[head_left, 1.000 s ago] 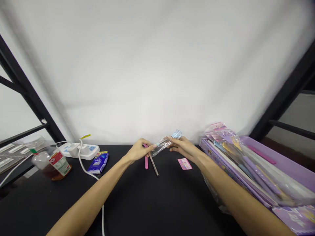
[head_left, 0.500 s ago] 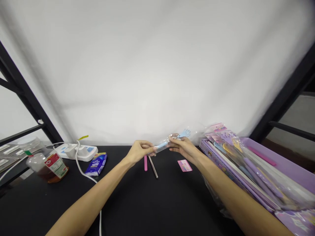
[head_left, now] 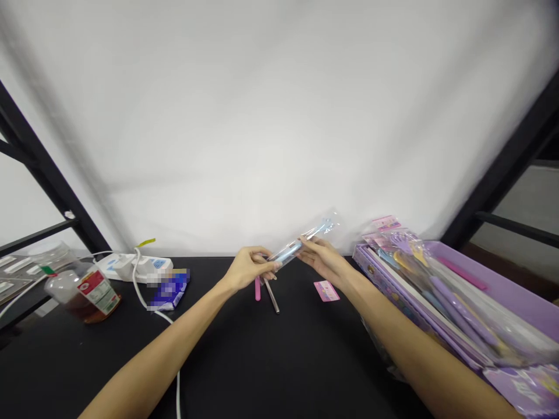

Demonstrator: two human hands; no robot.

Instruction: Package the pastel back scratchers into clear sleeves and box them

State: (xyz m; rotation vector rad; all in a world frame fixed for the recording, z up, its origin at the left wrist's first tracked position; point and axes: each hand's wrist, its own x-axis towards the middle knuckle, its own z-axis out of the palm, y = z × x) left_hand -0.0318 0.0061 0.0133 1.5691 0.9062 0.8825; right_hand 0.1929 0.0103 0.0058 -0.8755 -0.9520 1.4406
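Light-blue back scratcher (head_left: 289, 251) in clear plastic sleeve (head_left: 334, 224), tilted, held near far edge of bench (head_left: 262, 361), claw end up to right. Left hand (head_left: 247, 270): grip pinching lower end, thumb against fingers. Right hand (head_left: 325, 262): grip pinching sleeved middle. Pink rod (head_left: 257, 290) and metal rod (head_left: 273, 299) lie beneath left hand; pink card (head_left: 326, 290) near right hand. Purple box (head_left: 515, 299) of wrapped scratchers at bench's right side; power strip (head_left: 159, 267) by far edge, left.
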